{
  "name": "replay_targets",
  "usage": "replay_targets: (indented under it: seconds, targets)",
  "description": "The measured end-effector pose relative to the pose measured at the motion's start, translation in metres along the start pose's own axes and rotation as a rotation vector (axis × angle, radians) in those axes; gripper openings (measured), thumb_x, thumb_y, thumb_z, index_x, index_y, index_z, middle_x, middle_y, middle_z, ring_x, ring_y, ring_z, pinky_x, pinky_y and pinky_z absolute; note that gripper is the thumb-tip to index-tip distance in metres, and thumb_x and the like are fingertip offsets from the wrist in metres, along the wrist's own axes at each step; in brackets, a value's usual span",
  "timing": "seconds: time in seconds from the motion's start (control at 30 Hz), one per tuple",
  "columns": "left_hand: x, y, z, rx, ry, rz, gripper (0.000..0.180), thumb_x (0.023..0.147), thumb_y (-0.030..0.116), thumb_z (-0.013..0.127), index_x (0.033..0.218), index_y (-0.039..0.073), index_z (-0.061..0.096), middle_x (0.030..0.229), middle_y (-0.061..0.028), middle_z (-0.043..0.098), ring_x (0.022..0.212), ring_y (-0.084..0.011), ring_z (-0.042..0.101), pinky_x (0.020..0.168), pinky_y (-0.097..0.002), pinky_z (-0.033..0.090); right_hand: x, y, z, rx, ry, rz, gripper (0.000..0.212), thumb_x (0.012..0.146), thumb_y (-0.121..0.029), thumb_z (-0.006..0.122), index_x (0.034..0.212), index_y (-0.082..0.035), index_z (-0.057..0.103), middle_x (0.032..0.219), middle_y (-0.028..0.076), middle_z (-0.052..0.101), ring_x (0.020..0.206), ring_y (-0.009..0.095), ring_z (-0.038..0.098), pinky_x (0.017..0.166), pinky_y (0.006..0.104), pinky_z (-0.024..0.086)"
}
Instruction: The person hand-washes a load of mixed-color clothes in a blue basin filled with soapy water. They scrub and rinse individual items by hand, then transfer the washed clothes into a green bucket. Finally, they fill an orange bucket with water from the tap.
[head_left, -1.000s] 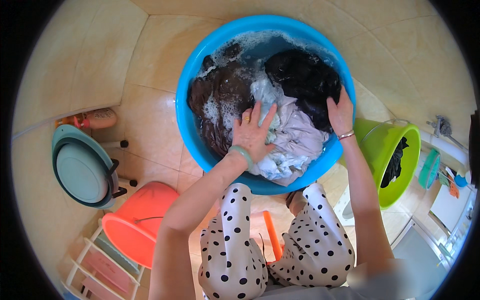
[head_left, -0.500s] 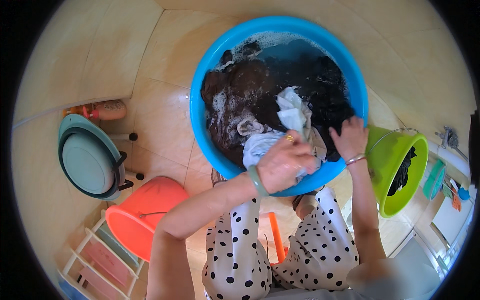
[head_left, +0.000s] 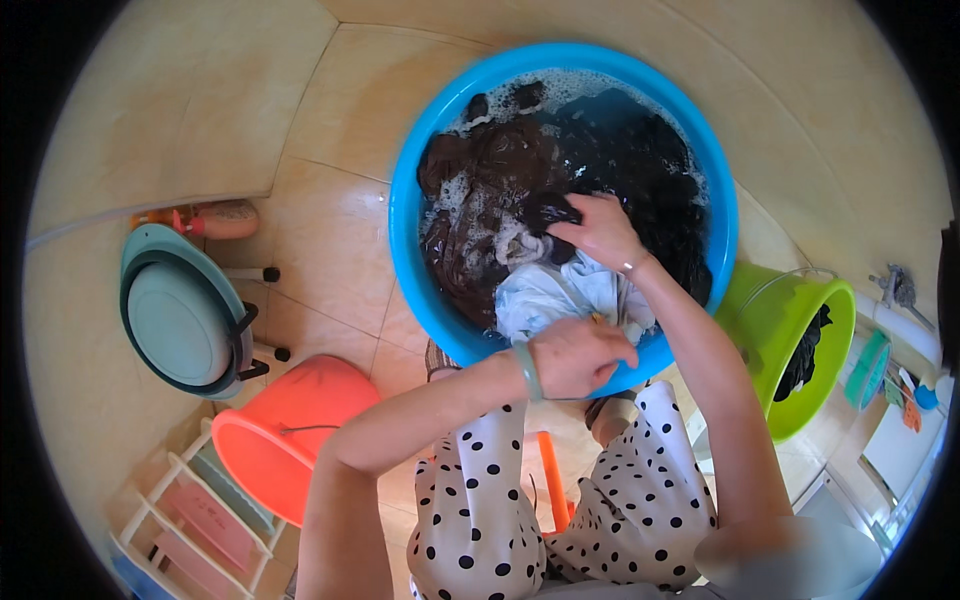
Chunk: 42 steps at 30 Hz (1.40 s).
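A round blue tub [head_left: 405,240] holds sudsy water and soaking laundry. Brown clothes [head_left: 470,240] fill its left side, black clothes [head_left: 650,170] its right. My right hand [head_left: 605,235] reaches into the middle, its fingers closed on a small wet dark cloth [head_left: 550,211]. Just below lies a bunched white cloth [head_left: 545,300], with a greyish bit of fabric [head_left: 520,246] at its upper edge. My left hand [head_left: 580,358], with a bracelet at the wrist, is over the tub's near rim beside the white cloth. Its fingers are curled; anything inside them is hidden.
A green bucket [head_left: 840,345] with black cloth inside lies tipped at the right. To the left are an orange-red bucket [head_left: 265,440], a pale green basin [head_left: 180,325] and a white rack [head_left: 165,510]. The tub stands on a tiled floor [head_left: 325,240] before my knees.
My right hand has moved from the tub's right rim to its middle and taken hold of the dark cloth. My left hand has come down toward me; the raised white cloth now lies lower.
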<state>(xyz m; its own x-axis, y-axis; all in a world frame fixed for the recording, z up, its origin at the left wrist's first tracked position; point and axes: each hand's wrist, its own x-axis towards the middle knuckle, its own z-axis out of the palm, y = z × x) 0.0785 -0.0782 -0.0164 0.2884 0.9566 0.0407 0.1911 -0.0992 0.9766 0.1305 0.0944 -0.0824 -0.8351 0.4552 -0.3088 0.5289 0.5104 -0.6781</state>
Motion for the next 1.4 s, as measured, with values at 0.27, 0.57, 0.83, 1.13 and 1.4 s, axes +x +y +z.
replay_targets:
  seconds: [0.27, 0.57, 0.83, 1.13, 1.4]
  targets:
    - [0.006, -0.021, -0.100, 0.025, 0.856, -0.218, 0.043, 0.079, -0.013, 0.048, 0.115, 0.006, 0.062, 0.117, -0.0095, 0.059, 0.107, -0.0222, 0.057, 0.090, -0.0311, 0.045, -0.083, -0.091, -0.084, 0.985, 0.394, 0.048, 0.033, 0.083, -0.006, 0.074, 0.113, 0.001, 0.062, 0.103, 0.004, 0.063, 0.095, 0.009, 0.057, 0.084, 0.0251, 0.047]
    - [0.033, -0.046, -0.120, 0.083, 0.651, -0.225, 0.066, 0.081, 0.004, 0.059, 0.142, 0.025, 0.047, 0.145, -0.0128, 0.044, 0.135, -0.0325, 0.040, 0.110, -0.0471, 0.032, -0.096, -0.147, -0.204, 0.590, 1.226, -0.310, 0.065, 0.083, -0.009, 0.072, 0.140, 0.003, 0.043, 0.128, 0.021, 0.057, 0.120, 0.032, 0.055, 0.099, 0.0411, 0.048]
    - [0.054, -0.028, -0.101, -1.651, 0.475, -0.446, 0.070, 0.086, 0.053, 0.066, 0.140, 0.013, 0.047, 0.143, -0.0063, 0.047, 0.129, -0.0246, 0.048, 0.106, -0.0461, 0.038, -0.048, -0.078, -0.162, 1.319, 0.642, -0.180, 0.042, 0.090, -0.009, 0.057, 0.130, 0.002, 0.051, 0.126, 0.013, 0.059, 0.116, 0.025, 0.057, 0.098, 0.0368, 0.047]
    - [0.053, -0.072, -0.089, -0.826, 1.030, -0.839, 0.084, 0.083, 0.033, 0.075, 0.150, 0.010, 0.030, 0.138, -0.0117, 0.052, 0.121, -0.0248, 0.055, 0.092, -0.0453, 0.048, -0.005, 0.004, -0.055, -0.192, 0.403, 0.263, 0.061, 0.083, -0.045, 0.067, 0.137, -0.025, 0.049, 0.106, 0.025, 0.063, 0.091, 0.043, 0.065, 0.080, 0.0460, 0.054]
    - [0.048, -0.160, -0.083, -0.330, 1.147, -0.512, 0.065, 0.086, 0.001, 0.067, 0.145, 0.015, 0.044, 0.130, -0.0103, 0.059, 0.114, -0.0206, 0.057, 0.098, -0.0330, 0.045, 0.058, 0.036, 0.022, -0.235, 0.290, 0.480, 0.050, 0.081, -0.031, 0.072, 0.121, -0.006, 0.058, 0.112, 0.026, 0.062, 0.105, 0.039, 0.062, 0.087, 0.0442, 0.052]
